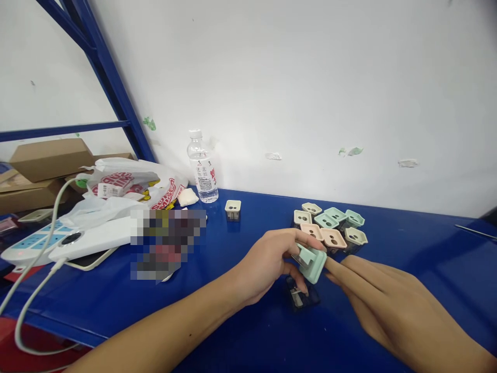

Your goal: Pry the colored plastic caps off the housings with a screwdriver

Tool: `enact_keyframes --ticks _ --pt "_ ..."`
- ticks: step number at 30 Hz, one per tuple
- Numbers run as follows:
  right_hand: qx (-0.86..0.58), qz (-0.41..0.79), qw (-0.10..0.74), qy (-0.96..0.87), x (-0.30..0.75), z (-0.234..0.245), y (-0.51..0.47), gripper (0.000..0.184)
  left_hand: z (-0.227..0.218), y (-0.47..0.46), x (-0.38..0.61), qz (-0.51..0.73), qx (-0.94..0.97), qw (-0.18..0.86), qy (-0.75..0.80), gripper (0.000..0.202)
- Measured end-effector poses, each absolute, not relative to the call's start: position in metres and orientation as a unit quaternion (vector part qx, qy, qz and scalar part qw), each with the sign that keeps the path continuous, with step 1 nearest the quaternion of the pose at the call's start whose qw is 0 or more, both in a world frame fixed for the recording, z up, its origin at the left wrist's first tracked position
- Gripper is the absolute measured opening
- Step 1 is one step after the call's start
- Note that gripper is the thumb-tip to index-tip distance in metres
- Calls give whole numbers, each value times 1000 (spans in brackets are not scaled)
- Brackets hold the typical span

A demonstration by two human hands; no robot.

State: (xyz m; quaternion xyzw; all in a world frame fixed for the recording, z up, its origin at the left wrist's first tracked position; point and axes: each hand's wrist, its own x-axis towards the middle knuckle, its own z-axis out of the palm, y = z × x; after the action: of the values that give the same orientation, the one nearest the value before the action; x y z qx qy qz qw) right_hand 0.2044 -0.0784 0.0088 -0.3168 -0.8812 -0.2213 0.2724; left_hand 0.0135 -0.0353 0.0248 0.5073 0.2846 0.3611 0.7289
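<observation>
My left hand (272, 259) pinches a mint-green pencil sharpener lid (313, 267) between thumb and fingers, tilted on its side above the table. From the right, the fingertips of my right hand (382, 295) meet the lid's outer face, fingers bunched close together; their exact grip is partly hidden. Below the left thumb, a dark see-through sharpener container (298, 298) rests on the table, with something light-coloured inside. Just beyond my hands stand several two-hole pencil sharpeners with dark bases, among them a pink one (334, 239), a green one (326, 221) and a cream one (356, 236).
One cream-topped sharpener (233, 210) stands apart on the blue table (256, 212). A water bottle (203, 168) is against the wall. Plastic bags (128, 178), a power strip (31, 243), a white corded device (97, 238) and cardboard boxes (52, 159) crowd the left.
</observation>
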Motion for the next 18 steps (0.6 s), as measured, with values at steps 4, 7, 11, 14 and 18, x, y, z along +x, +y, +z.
enact_keyframes --ticks 4,7,11,14,18 --pt "-315 -235 268 -879 212 9 -78 34 26 -35 11 375 495 733 280 35" --pt "-314 -233 282 -876 218 9 -77 33 27 -29 6 410 497 705 298 35" --pt "-312 -210 313 -872 219 8 -77 28 25 -22 2 449 546 632 318 32" --pt "-332 -229 303 -864 214 3 -78 30 21 -24 5 438 569 626 305 34" --pt "-356 -282 287 -843 210 -2 -79 32 17 -28 10 442 584 605 314 37"
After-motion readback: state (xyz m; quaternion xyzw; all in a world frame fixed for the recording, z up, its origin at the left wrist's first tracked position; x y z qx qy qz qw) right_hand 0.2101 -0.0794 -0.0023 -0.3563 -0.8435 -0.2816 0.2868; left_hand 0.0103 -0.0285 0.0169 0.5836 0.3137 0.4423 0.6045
